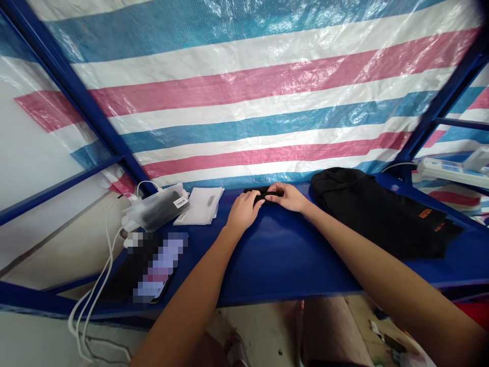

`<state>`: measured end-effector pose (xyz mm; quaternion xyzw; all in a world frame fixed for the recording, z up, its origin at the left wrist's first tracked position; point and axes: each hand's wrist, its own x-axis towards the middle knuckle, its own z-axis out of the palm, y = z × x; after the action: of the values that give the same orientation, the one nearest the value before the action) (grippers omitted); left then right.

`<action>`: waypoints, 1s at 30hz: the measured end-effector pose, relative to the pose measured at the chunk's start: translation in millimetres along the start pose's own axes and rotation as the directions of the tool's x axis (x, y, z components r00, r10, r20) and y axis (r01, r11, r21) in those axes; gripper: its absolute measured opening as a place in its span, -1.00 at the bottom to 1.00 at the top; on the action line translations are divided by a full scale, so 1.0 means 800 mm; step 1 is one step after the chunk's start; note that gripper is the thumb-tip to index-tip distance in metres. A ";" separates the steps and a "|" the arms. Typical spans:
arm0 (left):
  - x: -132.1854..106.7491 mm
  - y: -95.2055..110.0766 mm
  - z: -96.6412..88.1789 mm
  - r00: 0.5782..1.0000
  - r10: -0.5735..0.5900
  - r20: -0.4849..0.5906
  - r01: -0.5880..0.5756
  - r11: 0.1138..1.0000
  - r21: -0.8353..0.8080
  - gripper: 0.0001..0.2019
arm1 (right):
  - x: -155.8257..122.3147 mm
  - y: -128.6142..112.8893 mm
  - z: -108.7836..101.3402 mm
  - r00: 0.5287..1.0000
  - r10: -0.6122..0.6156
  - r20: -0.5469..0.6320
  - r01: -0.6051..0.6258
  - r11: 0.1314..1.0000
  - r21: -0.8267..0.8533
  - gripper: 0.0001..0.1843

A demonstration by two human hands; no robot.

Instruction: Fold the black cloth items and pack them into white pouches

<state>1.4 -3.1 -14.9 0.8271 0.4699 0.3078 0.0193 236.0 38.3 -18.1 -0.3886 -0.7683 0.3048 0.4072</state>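
At the far side of the blue shelf, my left hand [244, 208] pinches the near left part of a small black folded cloth [263, 194] between thumb and fingers. My right hand [287, 197] grips the same cloth from the right, its thumb and fingertips pressed together on it. The two hands are close together, with the cloth low over the shelf surface. Much of the cloth is hidden behind my fingers, so its exact kind is unclear. To the right of my right hand lies a larger heap of black fabric [355, 214] with orange lettering.
White paper sheets [198, 206] and a clear plastic packet [162, 208] lie left of my hands. A phone [164, 267] with a blurred screen rests nearer, beside white cables [109, 265]. A striped tarp [260, 102] hangs behind the blue shelf [275, 260]. A white power strip [451, 171] is at right.
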 end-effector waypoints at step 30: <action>-0.006 -0.004 -0.010 0.990 -0.095 -0.100 0.075 0.980 -0.184 -0.73 | -0.015 -0.021 -0.005 0.997 0.025 0.070 -0.020 0.998 -0.065 -0.53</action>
<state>-7.1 -7.5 -12.0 0.7833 0.4754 0.3923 0.0815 238.2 20.2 -7.9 -0.3991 -0.7871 0.2981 0.3637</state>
